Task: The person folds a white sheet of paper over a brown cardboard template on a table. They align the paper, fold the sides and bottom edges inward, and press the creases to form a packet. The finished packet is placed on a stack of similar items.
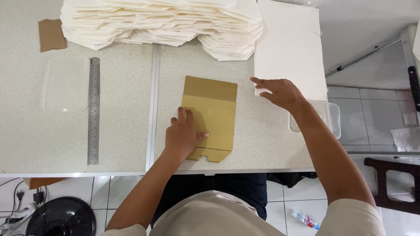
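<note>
A flat gold-brown cardboard piece (214, 109) with fold lines lies on the white table (122, 131) in front of me. My left hand (181, 133) presses flat on its lower left part, fingers together. My right hand (280, 92) reaches to the right, fingers spread, touching the near left corner of a stack of white sheets (288, 43). Neither hand grips anything.
A big heap of folded white cardboard blanks (162, 22) fills the table's far side. A steel ruler (93, 109) and a clear plastic lid (65, 83) lie at left, a brown cardboard scrap (51, 35) at far left. A clear plastic tub (332, 118) sits at the right edge.
</note>
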